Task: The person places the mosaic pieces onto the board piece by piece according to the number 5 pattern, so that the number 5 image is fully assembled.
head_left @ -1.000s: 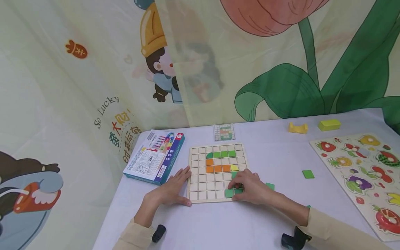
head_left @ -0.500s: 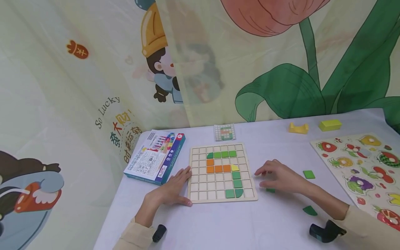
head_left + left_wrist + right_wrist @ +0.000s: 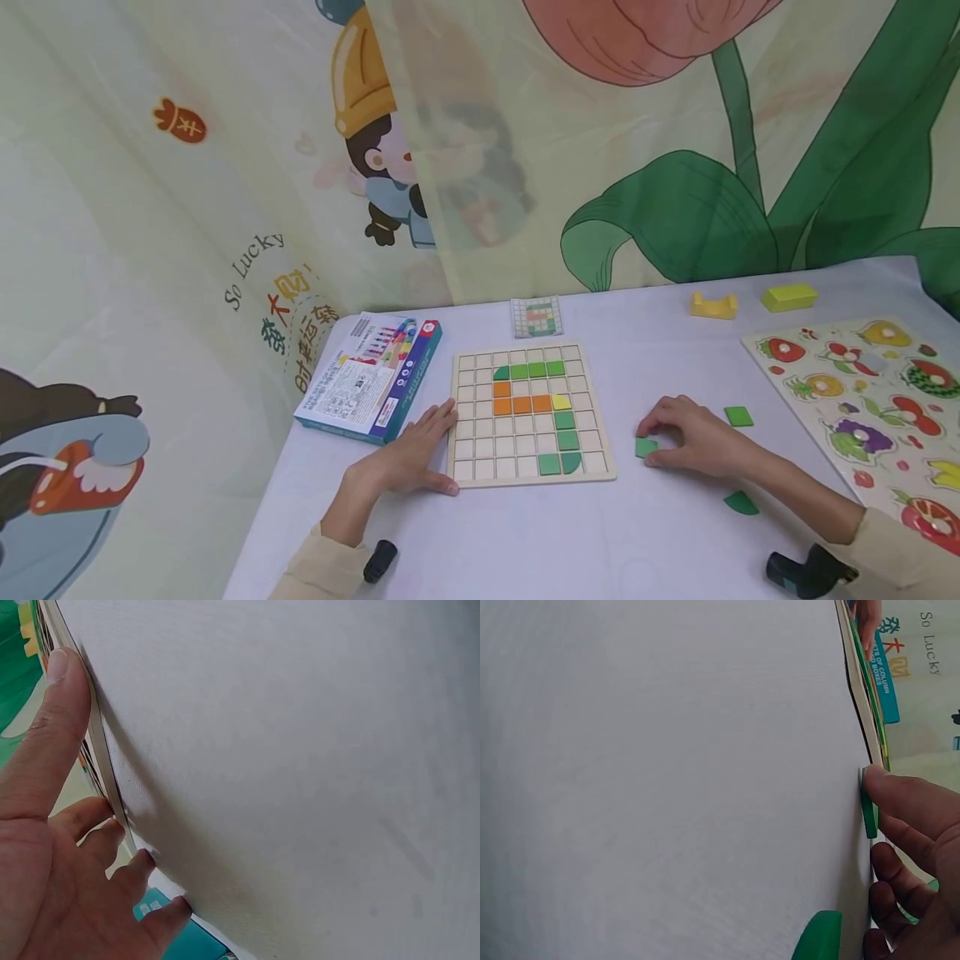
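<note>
My left hand [image 3: 420, 450] lies along the left edge of a wooden grid board [image 3: 477, 472], fingers extended; its thumb [image 3: 64, 712] touches the rim in the left wrist view. Green, orange and yellow square tiles fill some grid cells, including an orange tile [image 3: 522, 406] and a yellow tile [image 3: 561, 402]. A rounded green tile [image 3: 571, 462] sits in the bottom row. Right of the board, my right hand [image 3: 697, 437] pinches a green tile [image 3: 646, 448] between thumb and fingers. The right wrist view shows that tile edge-on, just above or touching the table.
A green square tile [image 3: 738, 416] and a dark green curved tile [image 3: 742, 502] lie loose near the right hand. Behind the board is a pattern card [image 3: 536, 317]. A box [image 3: 367, 379] stands left, a fruit puzzle board [image 3: 810, 400] right, and yellow blocks [image 3: 790, 297] at the back.
My right hand has left the board's lower right, moved right, and taken hold of a green tile on the table. The rounded tile in the bottom row is uncovered. My left hand stays put.
</note>
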`<state>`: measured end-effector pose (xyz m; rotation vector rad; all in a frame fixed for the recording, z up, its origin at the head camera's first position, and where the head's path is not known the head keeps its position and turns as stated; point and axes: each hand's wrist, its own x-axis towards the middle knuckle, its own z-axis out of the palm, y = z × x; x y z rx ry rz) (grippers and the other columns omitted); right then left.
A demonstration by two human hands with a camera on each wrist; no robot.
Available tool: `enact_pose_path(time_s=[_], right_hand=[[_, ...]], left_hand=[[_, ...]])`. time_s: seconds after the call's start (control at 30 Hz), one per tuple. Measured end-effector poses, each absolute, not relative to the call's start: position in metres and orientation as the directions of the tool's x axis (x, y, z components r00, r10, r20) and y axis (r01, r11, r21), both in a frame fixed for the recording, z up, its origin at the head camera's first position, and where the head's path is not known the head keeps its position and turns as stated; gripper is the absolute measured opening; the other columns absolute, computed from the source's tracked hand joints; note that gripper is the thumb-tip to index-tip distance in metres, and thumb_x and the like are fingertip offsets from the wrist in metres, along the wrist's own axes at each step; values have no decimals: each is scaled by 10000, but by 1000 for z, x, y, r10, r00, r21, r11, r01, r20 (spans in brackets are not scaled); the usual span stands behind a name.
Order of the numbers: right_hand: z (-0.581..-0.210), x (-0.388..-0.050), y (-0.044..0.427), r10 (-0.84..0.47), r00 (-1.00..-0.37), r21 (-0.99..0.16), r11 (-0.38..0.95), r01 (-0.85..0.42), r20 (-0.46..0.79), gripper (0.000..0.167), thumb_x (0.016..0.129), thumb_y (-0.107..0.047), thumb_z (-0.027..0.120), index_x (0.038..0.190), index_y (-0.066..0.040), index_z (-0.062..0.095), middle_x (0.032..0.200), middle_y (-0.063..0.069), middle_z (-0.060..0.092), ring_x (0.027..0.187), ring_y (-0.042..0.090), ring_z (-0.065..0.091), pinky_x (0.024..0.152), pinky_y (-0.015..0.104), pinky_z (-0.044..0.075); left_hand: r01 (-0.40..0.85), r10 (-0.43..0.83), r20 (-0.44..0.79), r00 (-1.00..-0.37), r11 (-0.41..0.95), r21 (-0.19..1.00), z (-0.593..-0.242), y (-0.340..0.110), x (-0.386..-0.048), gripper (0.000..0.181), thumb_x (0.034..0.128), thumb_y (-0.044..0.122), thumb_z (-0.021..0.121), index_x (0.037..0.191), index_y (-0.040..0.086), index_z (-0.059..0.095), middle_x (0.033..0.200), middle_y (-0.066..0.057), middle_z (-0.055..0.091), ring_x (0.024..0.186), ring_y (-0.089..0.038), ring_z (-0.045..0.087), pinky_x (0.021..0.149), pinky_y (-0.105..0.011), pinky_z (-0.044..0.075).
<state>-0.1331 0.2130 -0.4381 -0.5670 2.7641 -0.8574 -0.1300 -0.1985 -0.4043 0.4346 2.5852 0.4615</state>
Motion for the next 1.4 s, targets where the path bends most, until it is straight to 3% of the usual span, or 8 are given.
enact_pose_path(time_s=[0.23, 0.43, 0.7, 1.0, 1.4], right_hand=[[-438, -132, 210, -417, -908, -572, 756, -319, -46, 251, 759, -259, 814, 988, -233, 716, 992, -93, 626, 995, 172, 513, 873, 432, 452], [-436, -135, 198, -424, -906, -558, 750, -355, 6, 232, 765, -224, 804, 982, -244, 724, 968, -121, 622, 971, 141, 490, 837, 376, 430], [-422, -144, 159, -496, -867, -613, 672, -415, 43, 225, 759, -201, 809, 966, -247, 733, 953, -140, 630, 955, 124, 477, 803, 312, 407], [-416, -145, 114, -547, -835, -661, 606, -443, 58, 197, 776, -183, 791, 961, -227, 741, 942, -131, 626, 971, 125, 467, 794, 317, 375], [-431, -127, 71, -600, -795, -622, 590, -514, 88, 175, 749, -181, 804, 909, -206, 737, 836, -144, 560, 874, 72, 410, 756, 288, 288]], left_hand=[[214, 382, -395, -835, 888, 407, -406, -200, -130, 1066, 741, 403, 810, 1557, 116, 187, 1655, -28, 54, 1526, -288, 45, 1229, -541, 121], [214, 380, -398, -835, 891, 401, -405, -201, -129, 1060, 745, 397, 808, 1557, 115, 187, 1655, -29, 52, 1526, -291, 43, 1229, -544, 117], [197, 380, -398, -835, 882, 428, -403, -200, -126, 1060, 735, 389, 817, 1554, 116, 202, 1654, -23, 63, 1526, -285, 50, 1230, -541, 114], [210, 381, -394, -836, 887, 412, -405, -201, -128, 1058, 748, 404, 806, 1559, 127, 185, 1655, -18, 53, 1527, -282, 45, 1231, -540, 116], [221, 386, -389, -837, 887, 405, -406, -200, -130, 1056, 749, 403, 806, 1559, 127, 187, 1655, -24, 53, 1527, -279, 45, 1230, -538, 121]])
